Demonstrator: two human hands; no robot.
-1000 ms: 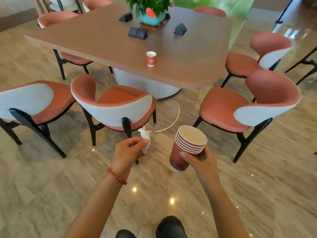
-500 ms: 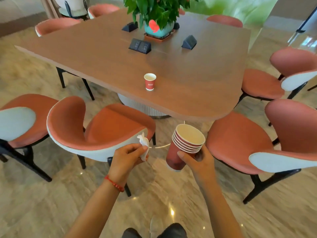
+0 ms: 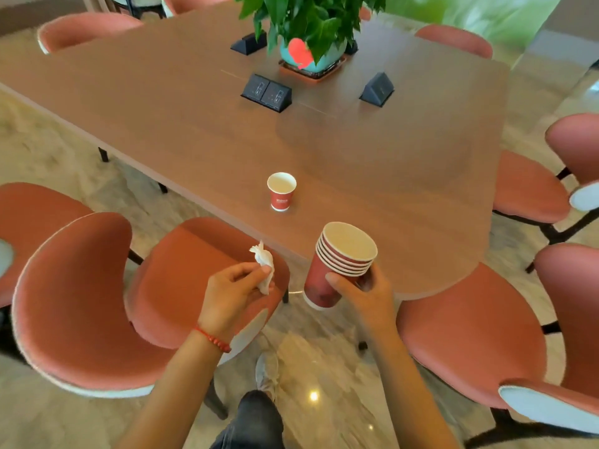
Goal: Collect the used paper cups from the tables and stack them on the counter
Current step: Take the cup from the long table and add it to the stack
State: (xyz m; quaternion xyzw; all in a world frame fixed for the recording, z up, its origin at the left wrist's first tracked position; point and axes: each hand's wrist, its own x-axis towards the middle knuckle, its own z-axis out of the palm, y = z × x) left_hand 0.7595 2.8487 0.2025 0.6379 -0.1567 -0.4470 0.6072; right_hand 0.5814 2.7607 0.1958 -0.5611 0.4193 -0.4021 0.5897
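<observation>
A single red paper cup (image 3: pixel 281 191) stands upright near the table (image 3: pixel 201 137) edge, centre of the frame, well within reach. The right hand (image 3: pixel 364 294) grips a tilted stack of cups (image 3: pixel 338 264) at lower centre; the left hand (image 3: pixel 235 291) pinches a crumpled tissue (image 3: pixel 264 265) just left of it. To do this step well, bring the stack over the lone cup and nest it, or tuck the tissue into the palm so two fingers are free to lift the cup by its rim. Whether liquid remains inside it is hard to tell, so lift it level. Compared with half a second ago, the table and cup sit larger and lower in the frame, and both hands now reach closer to the edge.
</observation>
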